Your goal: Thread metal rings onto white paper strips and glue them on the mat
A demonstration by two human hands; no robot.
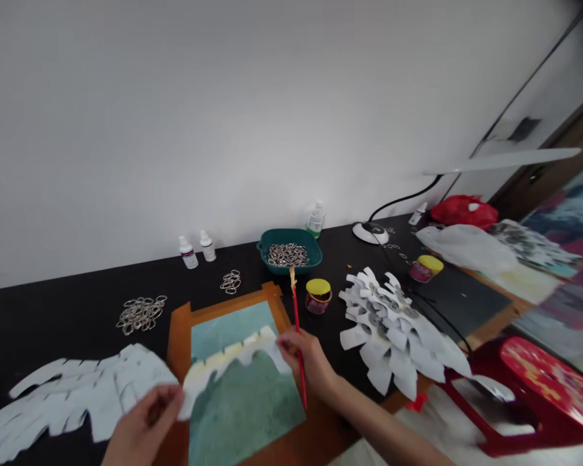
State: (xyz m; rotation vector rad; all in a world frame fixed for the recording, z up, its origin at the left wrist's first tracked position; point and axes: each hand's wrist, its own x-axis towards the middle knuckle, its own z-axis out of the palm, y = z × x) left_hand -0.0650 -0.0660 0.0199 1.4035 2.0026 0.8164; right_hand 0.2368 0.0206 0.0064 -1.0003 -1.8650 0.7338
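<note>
A scalloped white paper strip (247, 353) with slits and a yellowish band along its upper edge lies across a green-grey sheet (247, 408) on a brown board (179, 336). At the strip's left end, my left hand (148, 421) is closed, pinching its edge. My right hand (313, 366) is closed around a red-handled brush (297, 314), held upright with its pale, coated tip at the top. Its fingertips also meet the strip's right end; whether they grip it I cannot tell. Beyond the brush stands a small tub (317, 298) with a yellow top.
Cut white paper strips (92, 388) lie at left, and a pile of curled paper pieces (393, 330) at right. Metal rings (142, 313) lie loose and in a green basin (267, 237). White bottles (188, 254), a lamp (370, 233) and a red stool (495, 388) stand around.
</note>
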